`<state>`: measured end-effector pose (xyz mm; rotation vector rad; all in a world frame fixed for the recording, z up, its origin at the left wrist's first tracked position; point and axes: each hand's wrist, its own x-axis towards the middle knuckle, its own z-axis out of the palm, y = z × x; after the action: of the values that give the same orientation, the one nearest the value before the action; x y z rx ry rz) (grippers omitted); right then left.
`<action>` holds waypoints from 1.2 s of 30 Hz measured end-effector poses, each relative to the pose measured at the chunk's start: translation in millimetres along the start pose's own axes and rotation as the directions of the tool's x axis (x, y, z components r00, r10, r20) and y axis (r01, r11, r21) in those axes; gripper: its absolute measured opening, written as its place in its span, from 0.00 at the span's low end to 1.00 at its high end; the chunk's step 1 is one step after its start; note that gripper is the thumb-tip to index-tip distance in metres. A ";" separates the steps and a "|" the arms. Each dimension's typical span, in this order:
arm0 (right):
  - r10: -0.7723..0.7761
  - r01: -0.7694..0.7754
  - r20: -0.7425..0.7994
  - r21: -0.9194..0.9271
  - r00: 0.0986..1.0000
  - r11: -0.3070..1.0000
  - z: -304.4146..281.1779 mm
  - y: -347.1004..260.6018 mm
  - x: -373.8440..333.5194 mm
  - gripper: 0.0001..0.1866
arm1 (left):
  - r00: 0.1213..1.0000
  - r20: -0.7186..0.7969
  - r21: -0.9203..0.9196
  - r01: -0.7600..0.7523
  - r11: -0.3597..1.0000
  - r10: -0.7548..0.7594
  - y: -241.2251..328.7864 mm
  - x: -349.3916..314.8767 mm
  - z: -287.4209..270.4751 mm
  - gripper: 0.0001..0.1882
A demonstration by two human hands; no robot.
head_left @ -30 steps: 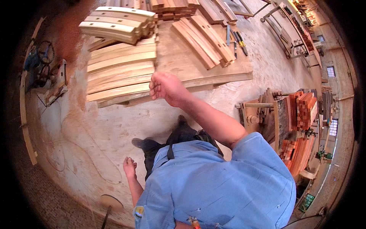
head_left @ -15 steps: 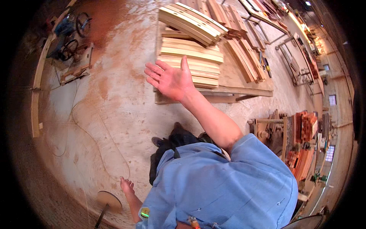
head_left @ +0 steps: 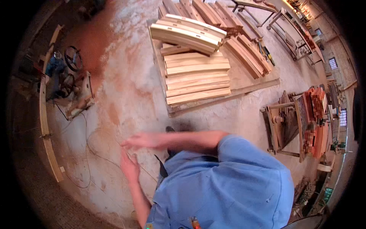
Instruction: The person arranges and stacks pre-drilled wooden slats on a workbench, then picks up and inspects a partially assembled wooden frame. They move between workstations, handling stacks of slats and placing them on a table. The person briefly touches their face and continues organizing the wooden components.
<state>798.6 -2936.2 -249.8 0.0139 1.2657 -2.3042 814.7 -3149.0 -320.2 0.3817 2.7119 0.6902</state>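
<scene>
A: What lies far left?
B: A long, pale curved wooden strip (head_left: 46,133) on the dusty concrete floor (head_left: 126,87), and beside it a bluish machine with dark wheels (head_left: 66,76) on a rough wooden base. A thin cable (head_left: 89,152) loops across the gritty, rust-stained floor.

A: And the hands?
B: The left hand (head_left: 130,168) hangs low over the floor near the cable, fingers loosely spread, gripping nothing. The right hand (head_left: 139,142) reaches across just above it, blurred, flat and open, also holding nothing. The sleeve is smooth blue cloth.

A: Where is the wood?
B: Well apart from both hands, further up: a stack of smooth, light, gently curved planks (head_left: 196,78) on a flat wooden pallet (head_left: 251,87), with thicker curved pieces (head_left: 187,32) piled on top.

A: Far right?
B: A worn wooden stand (head_left: 282,122) beside reddish stacked blocks (head_left: 314,114).
</scene>
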 end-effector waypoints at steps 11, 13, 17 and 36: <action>0.104 -0.528 -0.646 -0.508 0.756 0.681 -93.3 -85.2 -166.6 0.07 | 0.730 0.615 -0.035 0.404 0.914 -0.299 -219.4 -99.3 38.0 0.28; 0.083 -0.497 -0.593 -0.580 0.801 0.645 -96.1 -43.8 -165.7 0.09 | 0.719 0.642 -0.058 0.393 0.918 -0.267 -230.2 -73.4 31.2 0.28; 0.142 -0.469 -0.496 -0.634 0.857 0.615 -88.2 16.5 -131.4 0.16 | 0.729 0.637 -0.125 0.419 0.899 -0.250 -255.5 -4.7 -2.1 0.28; 0.147 -0.745 -0.731 -0.651 0.667 0.144 -1.3 26.5 -12.6 0.09 | 0.816 0.576 -0.402 0.333 0.853 -0.047 -392.6 148.2 -34.5 0.12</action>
<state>820.7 -2941.5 -268.2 0.5901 2.3082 -0.6640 597.2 -3447.4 -522.6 0.1315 1.9081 0.9917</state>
